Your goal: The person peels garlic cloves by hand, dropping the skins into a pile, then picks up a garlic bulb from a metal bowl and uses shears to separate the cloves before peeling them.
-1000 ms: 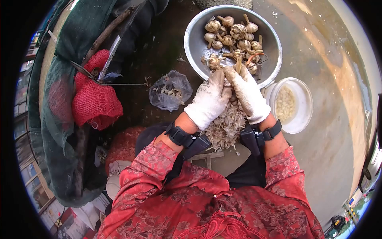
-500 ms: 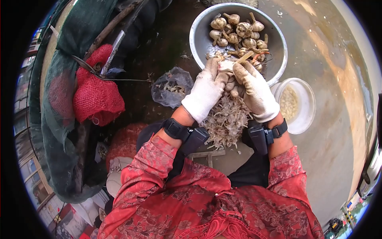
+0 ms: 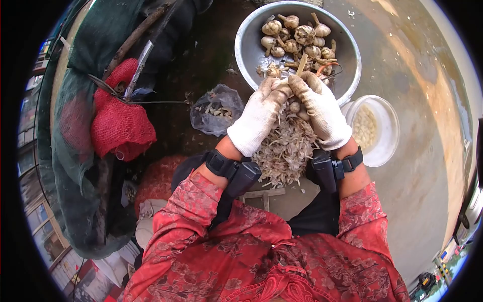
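My left hand (image 3: 257, 118) and my right hand (image 3: 321, 111) wear white knitted gloves with soiled fingertips. Both are closed, thumbs close together, around a garlic bulb whose pale stem (image 3: 302, 64) sticks up between them. Most of that bulb is hidden by the fingers. Just beyond, a metal basin (image 3: 242, 48) holds several unpeeled garlic bulbs (image 3: 304, 35). A curved tool with an orange-red part (image 3: 328, 65) lies in the basin behind my right fingers. Below my hands is a heap of papery garlic skins (image 3: 284, 156), with a few rounded bulbs or cloves (image 3: 296, 107) at its upper end.
A white tub (image 3: 388, 136) with peeled cloves (image 3: 365, 125) stands to the right. On the left lies a clear plastic bag (image 3: 216, 110) with scraps inside. Farther left are a red mesh sack (image 3: 121, 128), dark green netting (image 3: 80, 166) and wooden poles (image 3: 136, 38).
The bulb has turned in my fingers: its stem, slanting right before, now points more upright. My hands have drawn closer together, covering the pale bulb. The view has shifted slightly.
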Demonstrator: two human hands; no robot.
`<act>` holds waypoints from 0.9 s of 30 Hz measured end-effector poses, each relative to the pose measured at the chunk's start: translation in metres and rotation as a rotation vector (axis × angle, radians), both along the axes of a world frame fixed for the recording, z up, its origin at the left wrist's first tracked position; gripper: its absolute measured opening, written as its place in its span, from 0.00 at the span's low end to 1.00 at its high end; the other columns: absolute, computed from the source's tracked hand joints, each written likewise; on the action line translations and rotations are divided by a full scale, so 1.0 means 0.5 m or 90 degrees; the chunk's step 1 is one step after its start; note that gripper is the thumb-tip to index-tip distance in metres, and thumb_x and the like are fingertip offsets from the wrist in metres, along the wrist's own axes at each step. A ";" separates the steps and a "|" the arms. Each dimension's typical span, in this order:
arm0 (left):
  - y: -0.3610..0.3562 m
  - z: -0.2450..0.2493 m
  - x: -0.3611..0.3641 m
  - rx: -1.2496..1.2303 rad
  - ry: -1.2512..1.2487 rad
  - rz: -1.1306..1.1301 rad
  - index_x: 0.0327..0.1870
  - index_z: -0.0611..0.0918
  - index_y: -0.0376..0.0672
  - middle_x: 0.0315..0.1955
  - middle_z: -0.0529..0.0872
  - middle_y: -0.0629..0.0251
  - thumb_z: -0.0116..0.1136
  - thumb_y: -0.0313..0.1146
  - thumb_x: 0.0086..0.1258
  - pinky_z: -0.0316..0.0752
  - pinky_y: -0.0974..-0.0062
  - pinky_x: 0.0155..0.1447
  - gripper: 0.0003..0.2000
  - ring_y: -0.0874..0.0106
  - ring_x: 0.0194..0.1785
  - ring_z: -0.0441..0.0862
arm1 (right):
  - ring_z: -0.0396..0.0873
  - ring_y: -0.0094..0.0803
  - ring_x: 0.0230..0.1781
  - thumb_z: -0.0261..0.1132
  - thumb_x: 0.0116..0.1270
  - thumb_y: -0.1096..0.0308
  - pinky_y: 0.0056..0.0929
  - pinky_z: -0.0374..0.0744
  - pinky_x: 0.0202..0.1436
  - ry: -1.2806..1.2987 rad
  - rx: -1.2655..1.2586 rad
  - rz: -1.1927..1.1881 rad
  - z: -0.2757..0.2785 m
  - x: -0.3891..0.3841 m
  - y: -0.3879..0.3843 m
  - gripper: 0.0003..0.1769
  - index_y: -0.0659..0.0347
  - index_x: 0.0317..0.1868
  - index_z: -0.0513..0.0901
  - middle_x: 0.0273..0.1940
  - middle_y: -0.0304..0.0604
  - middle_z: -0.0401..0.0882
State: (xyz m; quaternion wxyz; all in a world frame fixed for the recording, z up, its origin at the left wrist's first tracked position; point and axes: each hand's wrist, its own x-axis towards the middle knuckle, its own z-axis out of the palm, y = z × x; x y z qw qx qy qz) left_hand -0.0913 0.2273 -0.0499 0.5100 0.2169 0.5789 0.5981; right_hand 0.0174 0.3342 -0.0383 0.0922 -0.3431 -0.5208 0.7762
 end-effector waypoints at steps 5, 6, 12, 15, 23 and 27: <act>0.004 0.006 0.010 -0.026 -0.062 0.047 0.50 0.74 0.47 0.28 0.76 0.76 0.50 0.45 0.75 0.58 0.90 0.24 0.13 0.88 0.22 0.65 | 0.69 0.10 0.24 0.57 0.74 0.58 0.11 0.67 0.23 0.047 -0.034 -0.052 -0.009 -0.001 -0.015 0.15 0.59 0.51 0.75 0.33 0.28 0.75; 0.002 0.004 0.011 -0.035 -0.052 0.057 0.50 0.74 0.47 0.28 0.76 0.77 0.50 0.44 0.75 0.57 0.90 0.23 0.12 0.88 0.22 0.65 | 0.69 0.09 0.24 0.57 0.74 0.60 0.11 0.67 0.23 0.053 -0.054 -0.060 -0.011 -0.003 -0.019 0.14 0.59 0.52 0.75 0.33 0.28 0.75; 0.005 0.007 0.020 -0.054 -0.058 0.127 0.48 0.75 0.49 0.29 0.75 0.78 0.49 0.45 0.76 0.58 0.90 0.24 0.11 0.89 0.22 0.65 | 0.69 0.09 0.24 0.57 0.74 0.60 0.10 0.68 0.23 0.094 -0.060 -0.098 -0.031 -0.008 -0.035 0.14 0.59 0.53 0.75 0.33 0.28 0.75; 0.008 -0.008 0.018 -0.014 -0.018 0.136 0.47 0.75 0.49 0.29 0.74 0.78 0.49 0.45 0.76 0.59 0.90 0.24 0.11 0.89 0.24 0.66 | 0.69 0.09 0.24 0.57 0.74 0.59 0.10 0.68 0.23 0.089 -0.074 -0.107 -0.021 -0.013 -0.034 0.14 0.58 0.52 0.75 0.33 0.28 0.75; 0.009 0.022 0.009 -0.022 -0.250 0.161 0.46 0.76 0.48 0.26 0.77 0.75 0.47 0.43 0.77 0.63 0.88 0.22 0.10 0.84 0.21 0.69 | 0.69 0.10 0.24 0.57 0.74 0.61 0.09 0.65 0.22 0.088 -0.073 -0.099 -0.031 -0.024 -0.044 0.11 0.57 0.52 0.74 0.33 0.27 0.76; 0.003 -0.023 -0.012 -0.050 -0.264 0.151 0.45 0.76 0.48 0.23 0.77 0.74 0.46 0.42 0.77 0.64 0.87 0.20 0.10 0.82 0.19 0.70 | 0.72 0.10 0.26 0.57 0.74 0.62 0.09 0.67 0.23 0.047 -0.026 -0.078 -0.030 -0.023 -0.050 0.11 0.57 0.52 0.74 0.35 0.29 0.78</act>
